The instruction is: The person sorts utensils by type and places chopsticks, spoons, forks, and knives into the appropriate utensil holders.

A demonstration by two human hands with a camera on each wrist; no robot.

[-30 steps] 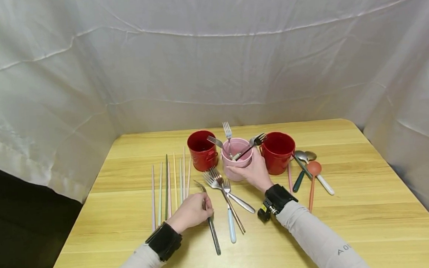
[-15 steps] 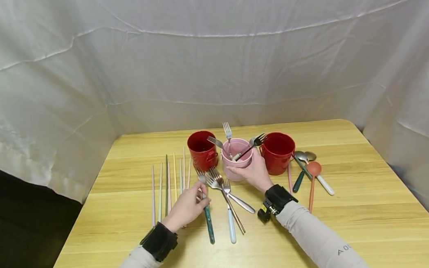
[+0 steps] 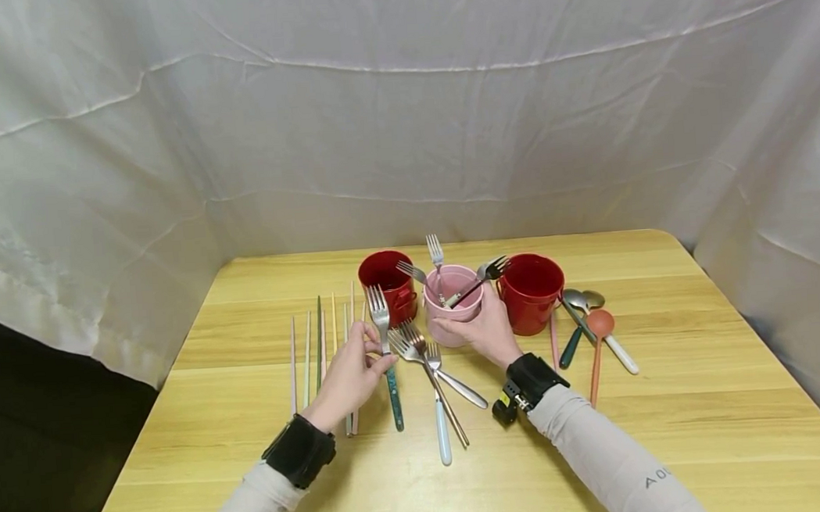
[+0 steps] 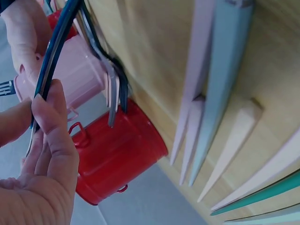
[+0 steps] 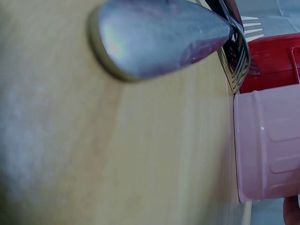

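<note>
Dark capital letters (image 3: 656, 477) reading "AO", followed by a third character only partly visible and too incomplete to name, run across a person's light grey right sleeve (image 3: 605, 449), near right in the scene

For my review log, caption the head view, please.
Left hand holding a teal-handled fork, right hand gripping a pink bucket between two red buckets.

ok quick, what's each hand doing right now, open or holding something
Left hand: holding a teal-handled fork, tines up.
Right hand: holding the pink bucket at its side.
</note>
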